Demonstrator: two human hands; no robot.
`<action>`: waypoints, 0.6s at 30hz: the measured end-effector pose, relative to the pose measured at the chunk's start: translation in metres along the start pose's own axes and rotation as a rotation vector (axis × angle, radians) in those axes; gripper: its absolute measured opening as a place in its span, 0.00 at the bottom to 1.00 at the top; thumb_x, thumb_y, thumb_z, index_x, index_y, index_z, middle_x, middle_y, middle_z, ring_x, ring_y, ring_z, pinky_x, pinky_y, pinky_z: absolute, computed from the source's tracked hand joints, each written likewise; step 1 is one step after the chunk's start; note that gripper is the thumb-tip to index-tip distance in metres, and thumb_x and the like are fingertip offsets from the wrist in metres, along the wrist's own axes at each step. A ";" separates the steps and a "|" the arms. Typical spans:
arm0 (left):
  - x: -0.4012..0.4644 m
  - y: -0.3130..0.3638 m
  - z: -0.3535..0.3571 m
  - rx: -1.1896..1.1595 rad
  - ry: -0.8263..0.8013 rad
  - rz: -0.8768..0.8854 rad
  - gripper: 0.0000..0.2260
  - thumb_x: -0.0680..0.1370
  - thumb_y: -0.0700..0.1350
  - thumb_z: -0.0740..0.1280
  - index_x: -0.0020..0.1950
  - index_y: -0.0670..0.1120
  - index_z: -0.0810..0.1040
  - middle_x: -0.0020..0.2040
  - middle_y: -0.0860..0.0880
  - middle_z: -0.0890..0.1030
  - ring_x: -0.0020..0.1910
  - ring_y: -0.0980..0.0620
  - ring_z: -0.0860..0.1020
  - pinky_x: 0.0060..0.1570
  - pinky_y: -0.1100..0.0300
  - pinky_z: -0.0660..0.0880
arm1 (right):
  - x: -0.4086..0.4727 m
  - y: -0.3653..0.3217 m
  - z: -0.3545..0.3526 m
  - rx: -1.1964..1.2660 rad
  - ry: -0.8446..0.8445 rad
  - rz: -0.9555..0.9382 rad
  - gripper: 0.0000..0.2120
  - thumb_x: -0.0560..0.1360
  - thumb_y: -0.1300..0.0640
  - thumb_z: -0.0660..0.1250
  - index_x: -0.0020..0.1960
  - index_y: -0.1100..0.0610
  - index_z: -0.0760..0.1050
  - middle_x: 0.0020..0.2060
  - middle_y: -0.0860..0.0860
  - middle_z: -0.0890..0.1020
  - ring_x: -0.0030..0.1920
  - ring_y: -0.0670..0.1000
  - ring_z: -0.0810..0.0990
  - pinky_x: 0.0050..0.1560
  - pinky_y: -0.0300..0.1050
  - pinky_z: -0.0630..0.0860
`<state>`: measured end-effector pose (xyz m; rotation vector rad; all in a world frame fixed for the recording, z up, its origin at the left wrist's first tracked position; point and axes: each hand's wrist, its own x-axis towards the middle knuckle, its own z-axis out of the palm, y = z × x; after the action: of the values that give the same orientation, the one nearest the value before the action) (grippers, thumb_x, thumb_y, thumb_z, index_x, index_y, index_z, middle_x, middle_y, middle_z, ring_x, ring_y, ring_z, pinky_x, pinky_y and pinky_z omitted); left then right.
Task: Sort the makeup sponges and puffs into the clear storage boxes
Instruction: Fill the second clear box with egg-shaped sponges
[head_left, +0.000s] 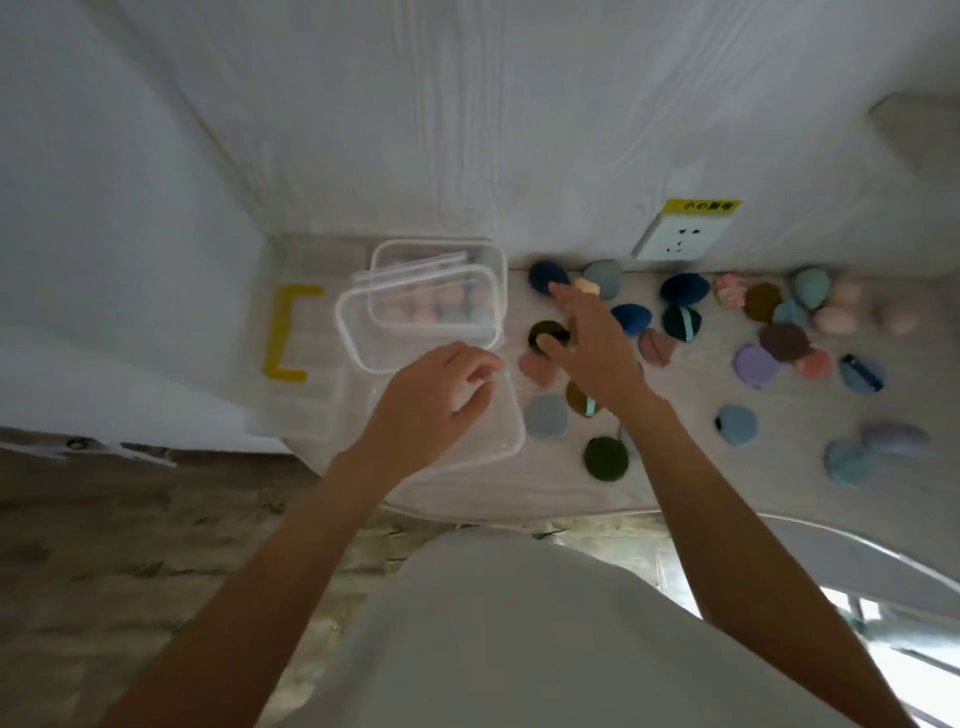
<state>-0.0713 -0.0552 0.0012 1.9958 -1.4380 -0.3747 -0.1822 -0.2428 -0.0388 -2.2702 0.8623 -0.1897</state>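
Observation:
Several puffs and sponges in blue, green, brown, pink and purple lie scattered over the pale table (675, 467). My right hand (587, 343) stretches over them with straight fingers; its fingertips reach a small peach sponge (588, 285) beside a dark blue puff (543, 275), and its thumb lies over a dark green puff (544, 330). It holds nothing. My left hand (436, 400) hovers with loosely curled, empty fingers above the near clear box (506, 447). Behind it, a clear box (348, 332) overlaps a far box (496, 270) where pastel sponges (439, 306) show through the plastic.
The table ends at a white wall carrying a socket (680, 236) with a yellow label. A yellow bracket mark (285, 332) and a clear lid (296, 410) lie left of the boxes. More puffs spread to the right, such as a purple one (756, 366). Wooden floor lies below.

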 end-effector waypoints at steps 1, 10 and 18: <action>0.020 0.007 0.011 -0.028 -0.028 0.059 0.10 0.77 0.46 0.61 0.55 0.45 0.76 0.47 0.51 0.79 0.46 0.55 0.76 0.46 0.61 0.74 | -0.005 0.011 -0.004 -0.036 0.034 0.042 0.25 0.75 0.56 0.66 0.70 0.53 0.63 0.64 0.53 0.71 0.60 0.52 0.72 0.57 0.40 0.66; 0.162 -0.007 0.106 0.522 -0.252 0.060 0.22 0.68 0.36 0.72 0.61 0.38 0.73 0.55 0.38 0.76 0.54 0.39 0.75 0.50 0.50 0.74 | -0.006 0.091 -0.036 -0.279 0.140 0.230 0.20 0.76 0.64 0.60 0.68 0.58 0.67 0.65 0.56 0.72 0.65 0.57 0.70 0.65 0.48 0.65; 0.191 -0.027 0.119 0.812 -0.402 -0.077 0.18 0.79 0.43 0.61 0.68 0.43 0.63 0.65 0.41 0.67 0.65 0.43 0.66 0.56 0.51 0.70 | 0.026 0.096 -0.025 -0.366 0.007 0.111 0.26 0.73 0.65 0.63 0.70 0.56 0.63 0.66 0.55 0.70 0.67 0.55 0.65 0.68 0.46 0.61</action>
<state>-0.0499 -0.2658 -0.0804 2.7311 -1.9830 -0.2493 -0.2217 -0.3249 -0.0856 -2.5470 1.0969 0.0137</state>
